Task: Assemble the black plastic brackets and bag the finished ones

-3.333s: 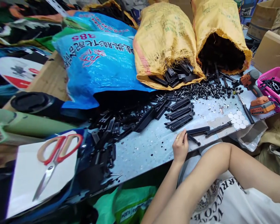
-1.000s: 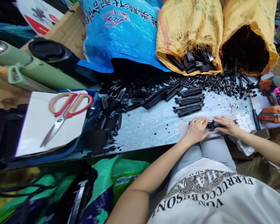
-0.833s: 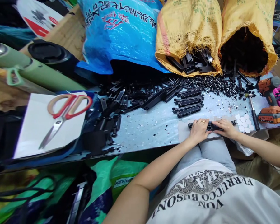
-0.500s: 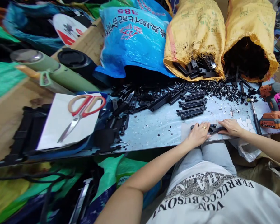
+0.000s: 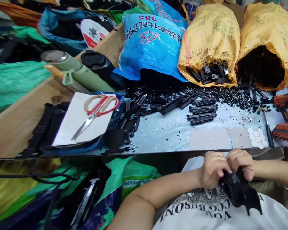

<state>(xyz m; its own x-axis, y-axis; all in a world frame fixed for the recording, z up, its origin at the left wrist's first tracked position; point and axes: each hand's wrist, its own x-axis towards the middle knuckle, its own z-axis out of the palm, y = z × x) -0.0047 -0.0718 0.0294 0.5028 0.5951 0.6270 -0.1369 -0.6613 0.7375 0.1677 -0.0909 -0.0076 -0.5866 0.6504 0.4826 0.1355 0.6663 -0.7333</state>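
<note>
Both my hands grip one black plastic part point(image 5: 240, 188), held up in front of my chest, off the table edge. It has curved, forked ends that point down toward my shirt. My left hand point(image 5: 214, 167), with a ring on one finger, is closed around its left side. My right hand point(image 5: 241, 163) is closed on its right side, close beside the left. On the table ahead lie several black assembled pieces point(image 5: 203, 110) in a stack. Pale flat sheets point(image 5: 207, 139) and several white round discs point(image 5: 256, 138) lie near the table's front edge.
Red-handled scissors point(image 5: 93, 115) rest on a white sheet at left, near a green flask point(image 5: 81, 72). A hammer point(image 5: 268, 127) and an orange cordless drill point(image 5: 285, 118) lie at right. Behind loose black parts stand a blue bag point(image 5: 151, 48) and yellow sacks point(image 5: 211, 41).
Both hands have come up off the pale sheets at the table edge toward my chest, carrying the black part. The view has shifted, so table items sit further right.
</note>
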